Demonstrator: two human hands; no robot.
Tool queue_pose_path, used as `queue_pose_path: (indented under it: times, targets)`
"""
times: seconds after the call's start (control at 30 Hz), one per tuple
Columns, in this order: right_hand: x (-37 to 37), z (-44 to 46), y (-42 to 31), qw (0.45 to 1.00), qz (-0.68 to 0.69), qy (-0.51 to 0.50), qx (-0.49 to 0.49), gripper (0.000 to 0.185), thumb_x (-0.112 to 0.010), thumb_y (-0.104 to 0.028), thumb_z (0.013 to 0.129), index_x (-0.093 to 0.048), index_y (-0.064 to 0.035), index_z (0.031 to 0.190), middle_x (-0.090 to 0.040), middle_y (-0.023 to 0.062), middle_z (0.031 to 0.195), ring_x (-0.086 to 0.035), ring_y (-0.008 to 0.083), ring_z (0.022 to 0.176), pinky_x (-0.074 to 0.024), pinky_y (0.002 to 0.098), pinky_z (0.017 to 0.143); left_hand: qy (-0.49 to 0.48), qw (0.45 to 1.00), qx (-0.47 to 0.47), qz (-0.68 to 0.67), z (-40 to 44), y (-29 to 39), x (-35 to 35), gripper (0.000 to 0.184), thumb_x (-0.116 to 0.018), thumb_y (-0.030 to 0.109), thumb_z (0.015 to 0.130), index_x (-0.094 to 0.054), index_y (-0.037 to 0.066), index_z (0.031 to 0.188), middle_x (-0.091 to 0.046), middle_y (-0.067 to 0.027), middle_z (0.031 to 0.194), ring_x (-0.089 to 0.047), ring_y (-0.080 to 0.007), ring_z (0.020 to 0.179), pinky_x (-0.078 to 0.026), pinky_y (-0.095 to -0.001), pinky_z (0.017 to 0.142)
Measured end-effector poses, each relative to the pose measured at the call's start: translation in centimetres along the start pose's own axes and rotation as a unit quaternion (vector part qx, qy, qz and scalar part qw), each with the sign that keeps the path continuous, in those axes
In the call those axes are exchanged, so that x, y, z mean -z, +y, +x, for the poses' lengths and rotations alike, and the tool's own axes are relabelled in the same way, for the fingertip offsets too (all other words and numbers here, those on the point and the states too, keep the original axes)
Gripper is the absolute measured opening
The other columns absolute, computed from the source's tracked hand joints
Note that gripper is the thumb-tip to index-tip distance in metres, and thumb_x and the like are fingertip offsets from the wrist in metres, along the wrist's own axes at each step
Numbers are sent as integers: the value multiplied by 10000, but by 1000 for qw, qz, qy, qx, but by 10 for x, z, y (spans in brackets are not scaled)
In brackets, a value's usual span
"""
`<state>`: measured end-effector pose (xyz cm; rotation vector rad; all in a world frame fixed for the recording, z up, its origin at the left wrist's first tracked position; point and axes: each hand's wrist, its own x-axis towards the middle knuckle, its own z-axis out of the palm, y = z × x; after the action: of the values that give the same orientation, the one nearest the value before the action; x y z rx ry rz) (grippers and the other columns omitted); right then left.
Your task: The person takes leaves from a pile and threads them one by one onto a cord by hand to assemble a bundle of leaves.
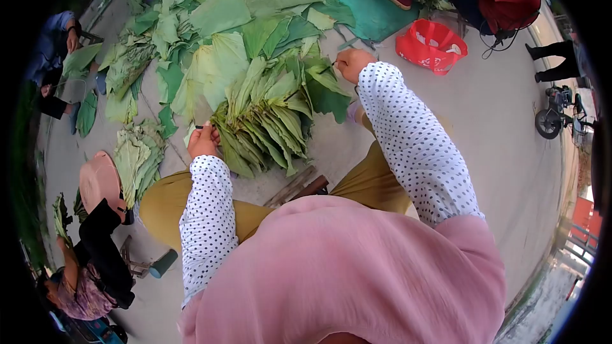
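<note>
A thick bundle of folded green leaves, which look like lotus leaves, fans out before my knees, with brownish stem ends along its middle. At its left end, my left hand is closed in a pinch, a small dark bit showing at the fingertips. My right hand is closed in a fist beyond the bundle's right end, beside a darker hanging leaf. A thin dark tip shows at that fist, too small to name. Large flat leaves lie spread just beyond the bundle.
A red bag stands on the pavement at right, near a green sheet. Seated people handle leaves at left, one near a pink hat. Another person sits at upper right. A leaf stack lies by my left knee.
</note>
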<state>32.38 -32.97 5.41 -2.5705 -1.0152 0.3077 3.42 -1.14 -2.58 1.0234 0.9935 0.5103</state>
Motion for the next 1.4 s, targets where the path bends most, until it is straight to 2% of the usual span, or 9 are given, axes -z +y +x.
queue_pose_path:
  times: [0.3,0.37,0.63,0.77,0.83,0.87,1.17,1.3,1.4]
  targets:
    - [61,-58,-40,961,210,181,12,190,-587,-200,847,-649,-41,929,-638,171,859,-614,319,788,-479,376,722,-69,973,-205,76,-30,51,7,115,-635,125,880,-630,11,891,-641,-42,758,-591,-104,634,-499,-245,612]
    - [42,-51,-24,991,10,115,62,191,-593,-203,863,-644,-24,906,-625,145,807,-599,246,734,-470,343,690,-77,977,-166,110,-18,42,7,108,-638,119,876,-627,13,869,-653,-49,777,-624,-113,685,-498,-241,617]
    - [20,-49,-24,954,279,106,5,169,-617,-194,861,-668,-37,896,-617,95,746,-576,169,709,-460,299,689,-59,994,-65,63,-36,29,5,109,-629,130,883,-596,26,878,-663,-74,813,-663,-156,715,-519,-263,612]
    - [27,-57,-17,989,138,52,1,164,-621,-189,865,-667,-35,899,-617,86,751,-572,148,724,-452,285,689,-106,983,-92,115,-47,21,-7,120,-621,137,890,-587,22,880,-664,-77,812,-669,-172,704,-525,-270,611]
    - [15,-65,-22,899,423,111,24,164,-619,-179,867,-665,-24,896,-622,79,768,-572,136,746,-447,276,695,-79,993,-69,61,-57,18,-6,109,-621,128,889,-591,23,888,-664,-79,813,-672,-167,710,-518,-257,600]
    - [21,-69,-21,960,278,23,-13,163,-616,-170,868,-666,-17,887,-630,73,784,-569,127,759,-446,273,704,-75,989,-66,106,-49,13,-3,103,-621,123,888,-593,23,893,-664,-81,815,-673,-169,716,-519,-255,595]
    - [-2,-80,-17,993,88,-45,69,188,-603,-197,874,-663,-19,886,-625,68,774,-558,134,750,-450,284,711,-35,996,-58,66,-46,0,0,110,-624,113,885,-581,12,883,-662,-100,816,-673,-179,713,-532,-261,574]
    - [25,-85,-43,889,440,29,-124,184,-611,-194,879,-663,-18,885,-620,25,751,-538,106,720,-443,258,684,-80,994,-41,54,-55,17,-4,121,-630,130,886,-584,18,873,-669,-108,829,-676,-191,751,-539,-260,626]
    - [36,-78,-29,946,318,39,46,171,-600,-206,898,-669,-51,919,-598,-35,747,-443,58,639,-389,217,606,-101,991,-74,48,-60,29,-15,117,-627,129,889,-587,22,870,-668,-108,832,-676,-200,756,-540,-273,656]
